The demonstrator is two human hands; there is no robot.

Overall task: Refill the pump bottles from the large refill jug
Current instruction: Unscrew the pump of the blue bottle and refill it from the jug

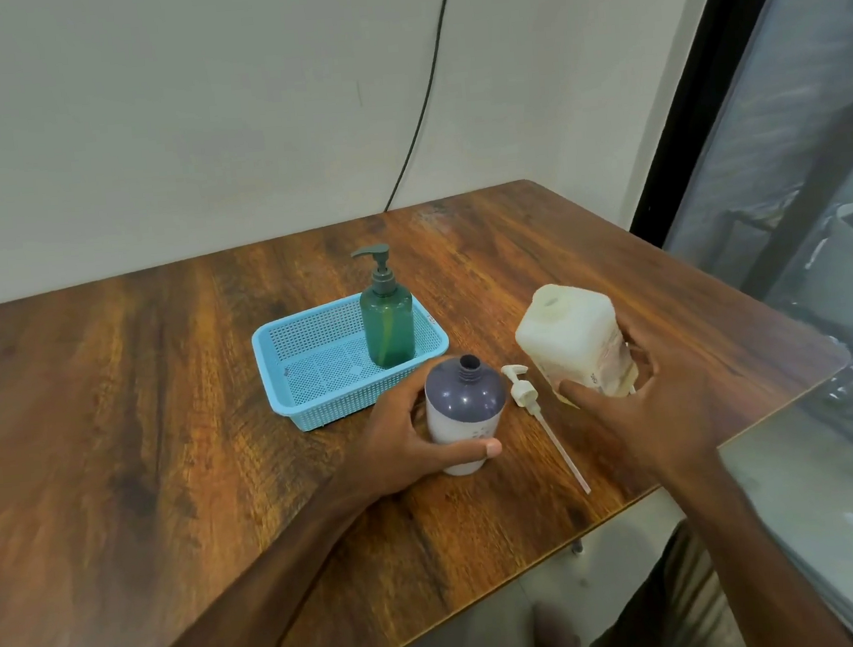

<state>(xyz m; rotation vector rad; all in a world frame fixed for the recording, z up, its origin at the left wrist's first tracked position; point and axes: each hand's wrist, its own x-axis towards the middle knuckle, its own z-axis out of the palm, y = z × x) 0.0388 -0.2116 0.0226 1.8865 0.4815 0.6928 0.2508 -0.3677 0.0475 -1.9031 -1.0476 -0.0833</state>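
Holding the open-necked purple-topped bottle (464, 397) upright on the tabletop (163, 398): left grip (402, 428) is wrapping round its body. Right grip (643, 407) is grasping the white refill jug (564, 332) low on its side, just right of the bottle. Loose pump (523, 392) is lying flat between the two. Green pump bottle (388, 326) is standing in the blue basket (284, 372) behind, pump fitted.

Plain indoor room, kind unclear, wood-grain table (111, 402), bare pale wall (189, 112), black cable (425, 96), dark-framed window (788, 178)
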